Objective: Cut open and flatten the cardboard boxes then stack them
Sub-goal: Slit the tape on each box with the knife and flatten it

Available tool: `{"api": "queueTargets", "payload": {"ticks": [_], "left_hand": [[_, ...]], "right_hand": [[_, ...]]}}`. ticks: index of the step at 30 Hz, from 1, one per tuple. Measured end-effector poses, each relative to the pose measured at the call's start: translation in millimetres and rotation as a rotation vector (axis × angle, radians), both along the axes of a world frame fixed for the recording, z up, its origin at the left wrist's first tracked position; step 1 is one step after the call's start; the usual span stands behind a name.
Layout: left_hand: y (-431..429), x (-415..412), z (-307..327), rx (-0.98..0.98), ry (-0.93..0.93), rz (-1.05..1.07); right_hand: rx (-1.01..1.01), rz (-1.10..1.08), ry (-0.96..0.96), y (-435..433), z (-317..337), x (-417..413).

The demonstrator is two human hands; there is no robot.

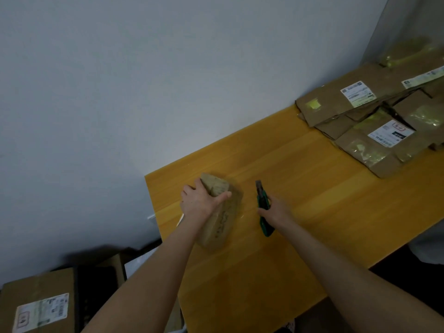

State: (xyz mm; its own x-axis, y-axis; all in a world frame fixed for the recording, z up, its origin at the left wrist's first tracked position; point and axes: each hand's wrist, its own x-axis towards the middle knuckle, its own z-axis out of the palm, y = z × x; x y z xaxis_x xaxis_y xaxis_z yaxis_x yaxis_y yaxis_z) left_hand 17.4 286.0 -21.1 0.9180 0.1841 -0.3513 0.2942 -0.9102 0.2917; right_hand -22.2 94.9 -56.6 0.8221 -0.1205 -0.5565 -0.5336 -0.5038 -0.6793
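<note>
A small brown cardboard box (222, 217) lies on the yellow wooden table (300, 188) near its left edge. My left hand (200, 200) grips the box's far end, thumb over the top and fingers round the left side. To its right, my right hand (274, 210) holds a green utility knife (263, 207), its dark blade end pointing away from me. The knife is apart from the box. A pile of flattened cardboard boxes (374, 116) with white shipping labels lies at the table's far right.
On the floor at lower left stands a closed cardboard box (40, 304) with a label, and an open box (113, 265) sits beside it. A pale grey wall (144, 80) runs behind the table. A grey curtain hangs at the top right.
</note>
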Motion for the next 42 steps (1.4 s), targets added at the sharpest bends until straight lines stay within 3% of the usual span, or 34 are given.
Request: {"api": "queueTargets", "payload": {"ticks": [4,8,11,13,16,22,26,35,42], "left_hand": [[13.6,-9.2,-15.3,-0.172,0.146,-0.057],[23.4,-18.9,-25.8,-0.181,0.166,-0.067],[19.3,-25.1,-26.5,-0.183,0.155,-0.059],[13.8,-29.0,-26.8,-0.167,0.124,-0.072],[7.2,-29.7,-25.1,-0.094,0.087,-0.097],[3.5,-19.8,-12.5,0.198,0.092,-0.161],[-11.6,-14.8,-13.9,0.296,0.151,-0.184],[24.2,-3.6,4.0,-0.021,0.192,-0.351],[45.0,-17.6,14.7,-0.211,0.175,-0.348]], "right_hand": [[-0.079,0.01,0.066,10.0,-24.2,18.2],[-0.238,0.124,0.123,10.2,-33.2,30.6],[-0.376,0.147,-0.021,13.5,-27.5,33.2],[-0.252,0.126,-0.105,22.8,-20.4,31.6],[-0.05,0.193,0.043,45.3,-16.0,24.0],[-0.296,0.227,0.002,68.0,-13.1,25.5],[-0.345,0.205,0.003,70.4,-16.8,26.2],[-0.263,0.19,0.017,62.5,-19.4,22.5],[-0.18,0.141,0.007,56.5,-12.6,20.6]]}}
